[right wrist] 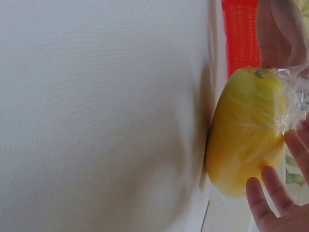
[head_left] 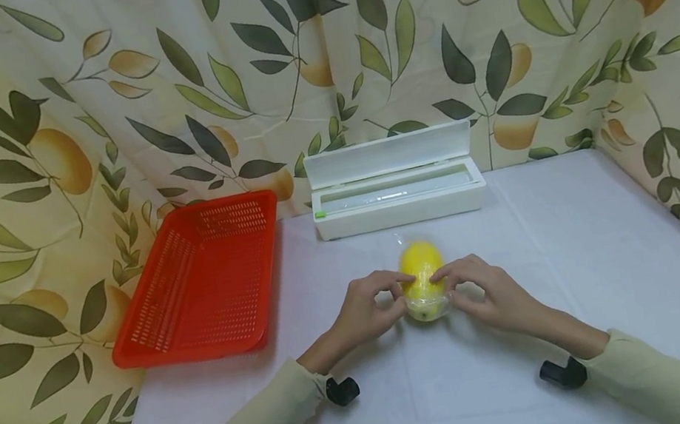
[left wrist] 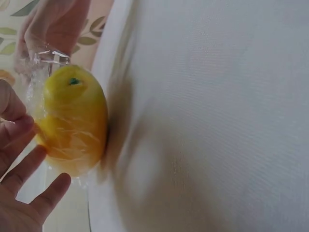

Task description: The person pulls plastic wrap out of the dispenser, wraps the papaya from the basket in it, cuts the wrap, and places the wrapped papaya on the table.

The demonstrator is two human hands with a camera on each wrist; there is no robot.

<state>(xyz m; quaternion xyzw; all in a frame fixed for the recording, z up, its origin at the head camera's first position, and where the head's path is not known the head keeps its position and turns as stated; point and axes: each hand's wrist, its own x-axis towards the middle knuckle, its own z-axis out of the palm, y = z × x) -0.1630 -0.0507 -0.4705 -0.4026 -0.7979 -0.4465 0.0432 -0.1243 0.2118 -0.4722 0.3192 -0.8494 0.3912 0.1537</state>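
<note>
An oval yellow fruit [head_left: 421, 266], greenish around its stem spot, lies on the white-covered table with clear plastic wrap [left wrist: 60, 58] around it. On the fruit's left side, my left hand [head_left: 366, 307] has thumb and index finger drawn together at the film, the other fingers spread against the fruit. My right hand [head_left: 487, 292] mirrors it from the right, pinching the film over the fruit's top. Crinkled film [right wrist: 289, 106] bunches near the stem end between the two hands. Part of each thumb is hidden in the wrist views.
Behind the fruit stands a long white plastic wrap box [head_left: 401, 213], its lid [head_left: 387, 155] raised and a green tab at its left end. A red perforated basket [head_left: 204, 287] sits at the left. Leaf-patterned curtains [head_left: 268, 104] border the table's back and sides.
</note>
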